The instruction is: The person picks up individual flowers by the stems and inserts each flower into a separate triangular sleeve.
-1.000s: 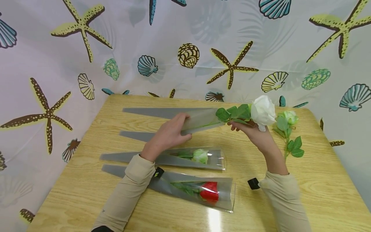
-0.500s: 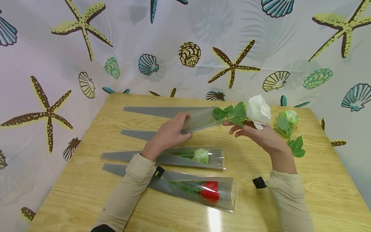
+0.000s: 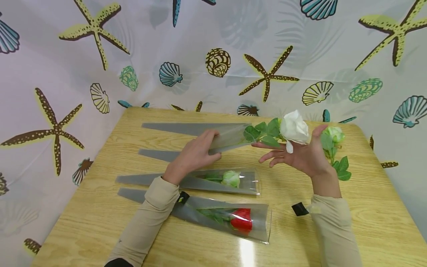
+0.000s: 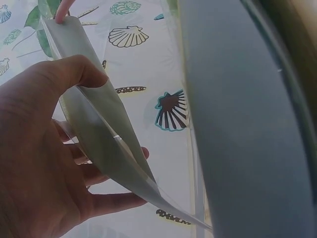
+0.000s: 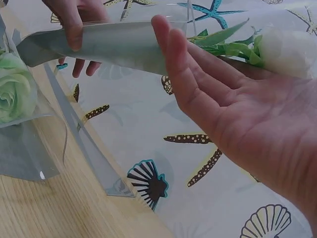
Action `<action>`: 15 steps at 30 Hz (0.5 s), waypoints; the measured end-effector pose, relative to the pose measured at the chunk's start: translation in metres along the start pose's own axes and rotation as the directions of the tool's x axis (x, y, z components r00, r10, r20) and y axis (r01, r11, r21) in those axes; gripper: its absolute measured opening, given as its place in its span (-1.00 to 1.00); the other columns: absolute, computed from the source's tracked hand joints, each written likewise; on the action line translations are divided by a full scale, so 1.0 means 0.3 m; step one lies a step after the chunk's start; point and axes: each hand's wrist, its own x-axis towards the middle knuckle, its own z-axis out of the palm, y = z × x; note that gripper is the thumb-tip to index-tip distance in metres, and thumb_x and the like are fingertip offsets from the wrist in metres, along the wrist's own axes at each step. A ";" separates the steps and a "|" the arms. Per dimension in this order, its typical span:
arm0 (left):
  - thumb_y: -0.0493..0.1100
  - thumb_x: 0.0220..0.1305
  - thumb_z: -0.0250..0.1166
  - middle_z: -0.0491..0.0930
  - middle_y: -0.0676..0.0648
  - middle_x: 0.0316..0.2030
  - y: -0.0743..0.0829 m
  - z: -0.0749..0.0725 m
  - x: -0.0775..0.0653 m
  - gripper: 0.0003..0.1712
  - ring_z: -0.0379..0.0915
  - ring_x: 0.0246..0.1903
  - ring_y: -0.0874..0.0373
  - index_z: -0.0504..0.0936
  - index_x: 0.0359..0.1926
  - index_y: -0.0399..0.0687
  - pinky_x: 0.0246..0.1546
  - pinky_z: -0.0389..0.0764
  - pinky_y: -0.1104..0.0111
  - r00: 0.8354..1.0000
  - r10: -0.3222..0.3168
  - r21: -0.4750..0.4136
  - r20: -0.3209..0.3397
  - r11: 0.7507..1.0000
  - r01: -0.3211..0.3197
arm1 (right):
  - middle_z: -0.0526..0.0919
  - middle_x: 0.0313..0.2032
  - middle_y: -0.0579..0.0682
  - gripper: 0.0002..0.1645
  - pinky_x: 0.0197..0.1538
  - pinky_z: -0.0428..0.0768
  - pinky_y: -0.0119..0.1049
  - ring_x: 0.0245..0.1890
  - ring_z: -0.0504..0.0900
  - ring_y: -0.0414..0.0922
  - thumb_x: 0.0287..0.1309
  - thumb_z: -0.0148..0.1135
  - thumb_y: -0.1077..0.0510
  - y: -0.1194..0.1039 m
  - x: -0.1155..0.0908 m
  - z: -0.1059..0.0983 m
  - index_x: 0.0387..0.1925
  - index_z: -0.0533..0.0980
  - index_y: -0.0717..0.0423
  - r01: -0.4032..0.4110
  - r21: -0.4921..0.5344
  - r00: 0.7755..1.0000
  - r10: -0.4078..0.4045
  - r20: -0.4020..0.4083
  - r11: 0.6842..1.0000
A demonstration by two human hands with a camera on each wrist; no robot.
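Note:
In the head view, my left hand [image 3: 197, 150] grips a grey-and-clear flower sleeve [image 3: 230, 139] above the table's far side. The left wrist view shows its thumb on one face of the sleeve [image 4: 94, 119] and fingers behind. A white rose [image 3: 294, 126] lies with its stem in the sleeve; its bloom and most leaves stick out of the right end. My right hand [image 3: 305, 155] is spread under the bloom, its thumb raised apart. In the right wrist view, the right hand's extended fingers [image 5: 198, 74] lie alongside the sleeve mouth and leaves.
Nearer on the wooden table [image 3: 287, 241] lie a sleeved pale green rose [image 3: 231, 179] and a sleeved red rose [image 3: 241, 220]. A flat grey sleeve [image 3: 173, 128] lies at the back. An unwrapped pale green rose [image 3: 334, 135] rests at the right. A patterned cloth [image 3: 193, 37] hangs behind.
The white rose has moved slightly left, deeper into the sleeve. My right hand has let go of it and spread its fingers, thumb lifted. The left hand has stayed in place.

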 end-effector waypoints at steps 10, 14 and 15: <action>0.03 0.42 0.33 0.47 -0.15 0.37 0.009 -0.003 -0.003 -0.29 0.56 0.19 -0.04 0.34 0.46 -0.09 0.11 0.64 0.02 1.000 0.005 0.008 -0.024 1.000 -0.005 | 0.60 0.36 0.26 0.03 0.21 0.69 -0.05 0.27 0.70 0.22 0.46 -0.86 -0.45 -0.007 -0.004 0.004 0.35 0.33 0.06 -0.081 -0.116 0.990 0.066 -0.127 0.990; 0.02 0.42 0.33 0.47 -0.15 0.36 0.012 -0.003 -0.006 -0.30 0.57 0.18 -0.04 0.34 0.46 -0.09 0.10 0.65 0.02 1.000 0.007 0.014 -0.024 1.000 -0.007 | 0.79 0.00 0.04 -0.16 0.07 0.73 -0.14 0.13 0.80 0.09 0.58 -0.71 -0.37 -0.013 -0.001 0.017 0.41 0.29 -0.04 -0.150 -0.253 0.959 0.078 -0.272 0.956; 0.02 0.42 0.33 0.48 -0.15 0.36 0.013 -0.003 -0.006 -0.30 0.57 0.17 -0.04 0.34 0.46 -0.09 0.10 0.65 0.02 1.000 0.008 0.018 -0.024 1.000 -0.007 | 0.79 -0.04 0.03 -0.18 0.04 0.73 -0.17 0.10 0.82 0.07 0.59 -0.69 -0.36 -0.013 0.000 0.018 0.40 0.30 -0.04 -0.169 -0.277 0.950 0.081 -0.302 0.946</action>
